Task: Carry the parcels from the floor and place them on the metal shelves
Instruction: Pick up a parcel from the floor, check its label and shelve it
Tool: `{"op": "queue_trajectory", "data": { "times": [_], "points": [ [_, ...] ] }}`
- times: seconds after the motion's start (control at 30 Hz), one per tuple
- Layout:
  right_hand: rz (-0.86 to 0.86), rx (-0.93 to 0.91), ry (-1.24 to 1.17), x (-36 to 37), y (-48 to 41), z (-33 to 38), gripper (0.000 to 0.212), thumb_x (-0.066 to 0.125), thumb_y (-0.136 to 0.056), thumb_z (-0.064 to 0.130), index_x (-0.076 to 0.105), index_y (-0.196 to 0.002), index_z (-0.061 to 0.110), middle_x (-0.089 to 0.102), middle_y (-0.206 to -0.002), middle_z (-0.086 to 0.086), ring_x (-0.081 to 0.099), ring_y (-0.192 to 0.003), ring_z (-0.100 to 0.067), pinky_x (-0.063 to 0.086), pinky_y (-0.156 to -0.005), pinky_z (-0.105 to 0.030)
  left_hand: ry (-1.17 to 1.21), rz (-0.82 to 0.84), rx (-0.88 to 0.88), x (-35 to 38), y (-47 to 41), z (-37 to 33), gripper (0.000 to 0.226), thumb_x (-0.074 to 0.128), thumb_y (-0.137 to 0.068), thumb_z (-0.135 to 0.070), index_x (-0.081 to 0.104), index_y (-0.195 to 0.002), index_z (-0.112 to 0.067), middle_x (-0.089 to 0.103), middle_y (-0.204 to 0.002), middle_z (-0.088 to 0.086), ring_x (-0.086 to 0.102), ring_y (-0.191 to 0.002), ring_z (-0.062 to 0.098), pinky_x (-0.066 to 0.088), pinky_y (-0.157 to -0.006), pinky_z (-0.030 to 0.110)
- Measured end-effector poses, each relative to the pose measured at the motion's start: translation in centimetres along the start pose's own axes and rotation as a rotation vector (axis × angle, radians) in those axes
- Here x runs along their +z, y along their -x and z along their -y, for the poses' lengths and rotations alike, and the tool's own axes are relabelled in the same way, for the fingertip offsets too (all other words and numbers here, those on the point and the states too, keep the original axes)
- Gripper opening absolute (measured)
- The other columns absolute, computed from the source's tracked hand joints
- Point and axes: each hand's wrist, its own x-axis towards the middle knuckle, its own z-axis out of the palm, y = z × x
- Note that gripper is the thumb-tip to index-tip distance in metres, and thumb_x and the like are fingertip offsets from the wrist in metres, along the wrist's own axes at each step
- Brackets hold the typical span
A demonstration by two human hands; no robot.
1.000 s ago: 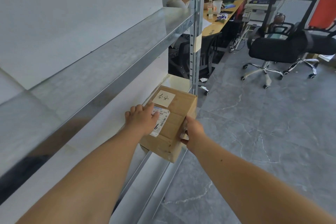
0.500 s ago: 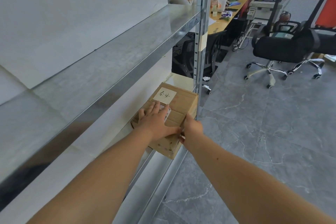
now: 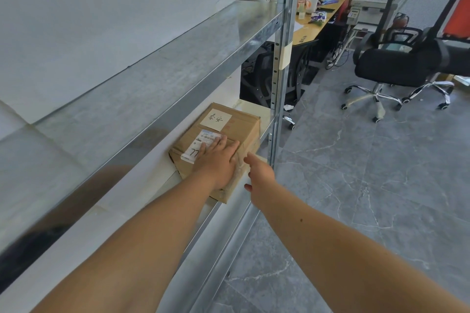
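A brown cardboard parcel (image 3: 239, 127) with a handwritten note and a shipping label lies on the lower board of the metal shelf (image 3: 264, 123), near the upright post. My left hand (image 3: 218, 160) rests flat on the parcel's top, fingers spread over the label. Just off the parcel's near right corner is my right hand (image 3: 259, 173), fingers loosely apart and holding nothing. The parcel's near corner sticks out slightly over the shelf's front edge.
An upper metal shelf board (image 3: 178, 63) runs above the parcel. The shelf's upright post (image 3: 282, 58) stands right of it. Black office chairs (image 3: 401, 63) stand on the grey tiled floor to the right. A person sits at a desk (image 3: 318, 25) behind the shelf.
The parcel has been pushed further onto the lower shelf board. My right hand has let go of its corner and drawn back; my left hand has slid flat over the top.
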Motion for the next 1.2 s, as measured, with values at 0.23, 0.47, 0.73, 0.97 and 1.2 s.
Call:
{"op": "queue_trajectory", "data": {
  "times": [0.23, 0.47, 0.73, 0.97, 1.2],
  "points": [
    [-0.001, 0.032, -0.012, 0.4, 0.1, -0.6, 0.027, 0.061, -0.102, 0.038, 0.066, -0.124, 0.023, 0.054, -0.129, 0.0, 0.056, -0.103, -0.02, 0.052, -0.109, -0.048, 0.008, -0.052, -0.026, 0.1, -0.6, 0.2, 0.061, 0.029, -0.111, -0.018, 0.017, -0.17, -0.028, 0.006, -0.18, 0.005, 0.001, -0.166, 0.021, -0.002, -0.134, 0.047],
    [0.056, 0.068, -0.114, 1.1, 0.0, -0.5, 0.02, 0.067, -0.1, 0.034, 0.062, -0.115, 0.021, 0.059, -0.1, 0.003, 0.057, -0.109, -0.021, 0.054, -0.1, -0.043, 0.05, -0.068, -0.031, 0.3, -0.7, -0.1, 0.065, 0.039, -0.109, -0.02, 0.016, -0.17, -0.028, 0.006, -0.18, 0.005, 0.0, -0.166, 0.022, -0.004, -0.133, 0.045],
    [0.079, 0.04, -0.095, 1.7, 0.7, 0.2, 0.008, 0.068, -0.099, 0.034, 0.067, -0.099, 0.026, 0.061, -0.109, 0.002, 0.059, -0.11, -0.021, 0.054, -0.107, -0.05, 0.312, -0.24, -0.098, -0.6, 0.0, -0.2, 0.06, 0.045, -0.108, -0.05, 0.04, -0.162, -0.024, 0.021, -0.177, 0.005, 0.007, -0.166, 0.026, 0.008, -0.134, 0.05],
    [0.079, -0.031, -0.092, 0.9, 2.5, 1.8, 0.032, 0.064, -0.102, 0.031, 0.06, -0.132, 0.02, 0.059, -0.124, -0.002, 0.058, -0.117, -0.021, 0.053, -0.108, -0.05, 0.797, -0.296, -0.176, -2.3, 2.2, -1.3, 0.059, 0.062, -0.101, -0.046, 0.046, -0.157, -0.034, 0.044, -0.166, -0.005, 0.039, -0.154, 0.022, 0.04, -0.122, 0.047],
    [0.178, -0.098, -0.115, -0.2, 4.4, 3.8, 0.027, 0.065, -0.101, 0.029, 0.063, -0.127, 0.023, 0.061, -0.128, 0.001, 0.058, -0.127, -0.021, 0.05, -0.111, -0.048, 1.067, -0.383, -0.304, -3.1, 3.9, -4.2, 0.063, 0.06, -0.103, -0.047, 0.04, -0.162, -0.031, 0.039, -0.169, -0.005, 0.038, -0.155, 0.022, 0.036, -0.118, 0.039]
  ]
}}
